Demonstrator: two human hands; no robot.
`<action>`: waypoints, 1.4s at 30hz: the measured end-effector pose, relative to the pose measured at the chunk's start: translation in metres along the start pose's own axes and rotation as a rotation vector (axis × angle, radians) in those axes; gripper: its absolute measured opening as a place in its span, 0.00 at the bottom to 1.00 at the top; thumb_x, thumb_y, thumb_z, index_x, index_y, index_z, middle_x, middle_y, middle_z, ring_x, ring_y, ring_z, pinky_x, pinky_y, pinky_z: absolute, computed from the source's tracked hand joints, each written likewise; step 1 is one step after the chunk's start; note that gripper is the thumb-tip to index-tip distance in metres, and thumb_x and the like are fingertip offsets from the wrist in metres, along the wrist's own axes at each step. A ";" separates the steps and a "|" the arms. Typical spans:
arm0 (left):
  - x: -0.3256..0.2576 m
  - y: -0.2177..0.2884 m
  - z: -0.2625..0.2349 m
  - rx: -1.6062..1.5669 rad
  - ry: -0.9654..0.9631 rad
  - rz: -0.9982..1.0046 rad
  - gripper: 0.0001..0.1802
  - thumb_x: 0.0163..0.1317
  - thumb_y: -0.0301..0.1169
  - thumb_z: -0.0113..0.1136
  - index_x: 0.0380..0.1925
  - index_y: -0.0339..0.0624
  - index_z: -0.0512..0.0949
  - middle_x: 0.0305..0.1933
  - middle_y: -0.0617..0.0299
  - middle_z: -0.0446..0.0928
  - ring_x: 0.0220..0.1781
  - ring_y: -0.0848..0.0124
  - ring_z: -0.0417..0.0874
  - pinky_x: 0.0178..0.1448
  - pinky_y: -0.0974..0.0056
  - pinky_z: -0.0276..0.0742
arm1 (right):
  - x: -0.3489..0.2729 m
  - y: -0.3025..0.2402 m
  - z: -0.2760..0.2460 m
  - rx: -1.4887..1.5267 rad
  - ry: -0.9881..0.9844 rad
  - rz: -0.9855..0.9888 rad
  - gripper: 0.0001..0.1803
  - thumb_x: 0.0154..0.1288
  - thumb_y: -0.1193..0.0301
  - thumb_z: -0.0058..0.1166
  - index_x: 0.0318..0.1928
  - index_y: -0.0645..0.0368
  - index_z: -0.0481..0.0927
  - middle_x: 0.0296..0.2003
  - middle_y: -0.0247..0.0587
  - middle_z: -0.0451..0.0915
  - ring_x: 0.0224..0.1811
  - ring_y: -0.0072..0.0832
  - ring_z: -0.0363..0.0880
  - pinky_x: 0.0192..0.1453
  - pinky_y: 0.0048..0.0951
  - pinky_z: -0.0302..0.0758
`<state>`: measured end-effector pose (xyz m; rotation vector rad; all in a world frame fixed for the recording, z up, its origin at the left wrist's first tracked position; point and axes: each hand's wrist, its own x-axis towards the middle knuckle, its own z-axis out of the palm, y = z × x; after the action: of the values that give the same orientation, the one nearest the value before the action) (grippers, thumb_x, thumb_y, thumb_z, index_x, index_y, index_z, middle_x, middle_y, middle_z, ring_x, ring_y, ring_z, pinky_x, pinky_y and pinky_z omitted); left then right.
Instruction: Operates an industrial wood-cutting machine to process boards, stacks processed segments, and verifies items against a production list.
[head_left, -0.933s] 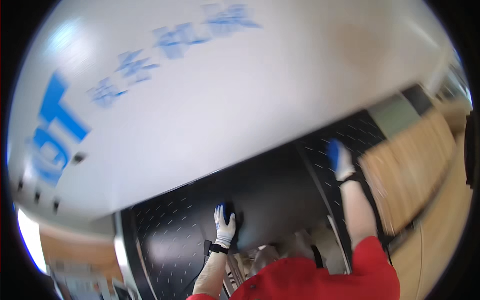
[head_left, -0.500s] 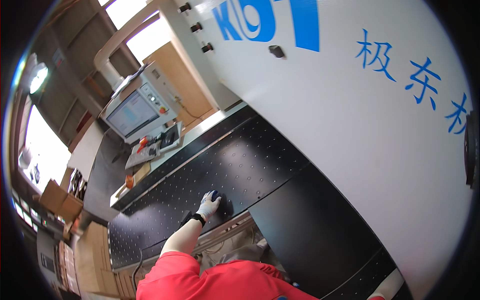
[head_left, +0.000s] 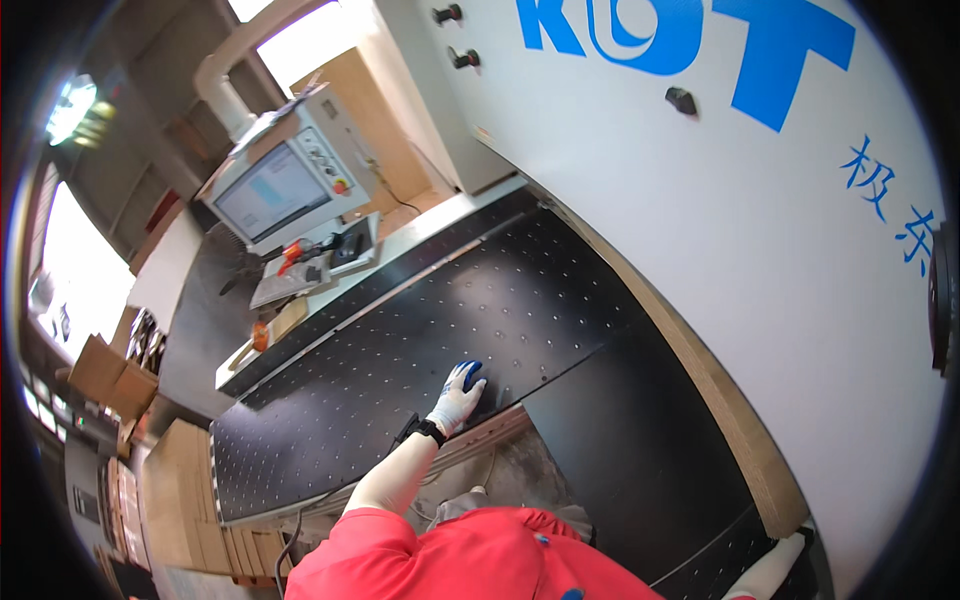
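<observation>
Well, left hand [head_left: 458, 398]: thumb stood apart, over the black table [head_left: 400, 340].
Right hand: hidden; I couldn't tell its grip.
Wooden board [head_left: 745, 440]: lay beside the white machine [head_left: 640, 180].
Lettering [head_left: 775, 85]: was bold blue.

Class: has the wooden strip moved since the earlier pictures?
Yes: unseen earlier, the wooden strip has come out past the lower edge of the white machine, onto the black table.

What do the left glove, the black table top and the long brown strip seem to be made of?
Left glove: probably knitted fabric, from its matt, cloth-like white back; blue fingers look coated.
Black table top: laminate or coated metal, unclear which; smooth highlights suggest satin finish.
Brown strip: probably matt wood-based board, from its tan, glare-free face.
</observation>
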<state>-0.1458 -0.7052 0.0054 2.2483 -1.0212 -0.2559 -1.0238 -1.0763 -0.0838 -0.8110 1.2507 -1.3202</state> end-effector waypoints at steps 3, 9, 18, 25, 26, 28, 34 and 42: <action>0.018 0.007 0.017 -0.149 -0.041 0.141 0.28 0.69 0.39 0.63 0.66 0.41 0.75 0.72 0.46 0.73 0.77 0.47 0.67 0.81 0.51 0.61 | -0.043 0.008 0.026 0.082 -0.182 0.024 0.25 0.83 0.57 0.43 0.68 0.60 0.75 0.60 0.38 0.82 0.62 0.33 0.79 0.69 0.39 0.72; 0.015 0.052 0.059 -0.453 -0.295 0.389 0.28 0.70 0.38 0.63 0.66 0.35 0.74 0.70 0.42 0.73 0.75 0.47 0.70 0.78 0.51 0.64 | -0.198 0.045 0.064 0.247 -0.012 0.166 0.25 0.78 0.50 0.47 0.61 0.55 0.80 0.57 0.36 0.83 0.59 0.32 0.80 0.68 0.36 0.72; -0.107 0.091 0.123 -0.881 -0.821 0.112 0.46 0.70 0.46 0.65 0.78 0.33 0.55 0.80 0.40 0.59 0.82 0.51 0.59 0.83 0.55 0.56 | -0.381 0.084 0.184 0.236 0.013 0.047 0.18 0.69 0.63 0.51 0.52 0.61 0.82 0.50 0.41 0.85 0.55 0.34 0.82 0.68 0.37 0.73; -0.192 0.121 0.125 -0.853 -0.861 -0.271 0.56 0.70 0.54 0.64 0.80 0.28 0.45 0.83 0.37 0.48 0.84 0.49 0.52 0.85 0.55 0.51 | -0.357 0.006 0.255 -0.740 -0.584 0.049 0.19 0.79 0.66 0.45 0.61 0.63 0.81 0.56 0.43 0.84 0.60 0.30 0.82 0.67 0.31 0.75; -0.202 0.131 0.129 -0.846 -0.889 -0.265 0.56 0.70 0.54 0.64 0.80 0.28 0.45 0.83 0.37 0.48 0.84 0.49 0.52 0.85 0.55 0.51 | -0.345 0.000 0.258 -0.672 -0.597 0.305 0.20 0.82 0.64 0.43 0.62 0.61 0.81 0.56 0.40 0.84 0.60 0.25 0.80 0.66 0.29 0.75; -0.222 0.145 0.139 -0.709 -0.756 -0.162 0.57 0.72 0.53 0.61 0.79 0.25 0.40 0.83 0.33 0.43 0.86 0.48 0.45 0.86 0.55 0.45 | -0.336 0.011 0.274 -0.682 -0.519 0.372 0.25 0.80 0.54 0.52 0.62 0.62 0.80 0.52 0.36 0.86 0.54 0.21 0.82 0.61 0.26 0.76; -0.237 0.133 0.139 -0.546 -0.685 -0.165 0.51 0.76 0.49 0.53 0.78 0.21 0.38 0.83 0.27 0.37 0.86 0.40 0.37 0.87 0.53 0.36 | -0.377 0.024 0.300 -0.557 -0.514 0.514 0.34 0.70 0.49 0.64 0.63 0.64 0.79 0.54 0.42 0.86 0.52 0.25 0.84 0.58 0.29 0.79; -0.241 0.029 0.049 -0.548 -0.684 -0.036 0.48 0.78 0.48 0.50 0.79 0.23 0.41 0.83 0.28 0.42 0.85 0.40 0.42 0.86 0.51 0.38 | -0.501 0.088 0.333 -0.333 -0.541 0.472 0.34 0.72 0.55 0.65 0.68 0.64 0.74 0.58 0.40 0.83 0.56 0.24 0.81 0.63 0.30 0.77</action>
<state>-0.3469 -0.5665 -0.0346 1.6896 -1.0642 -1.2231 -0.5977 -0.6512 -0.0011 -0.9505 1.1347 -0.4715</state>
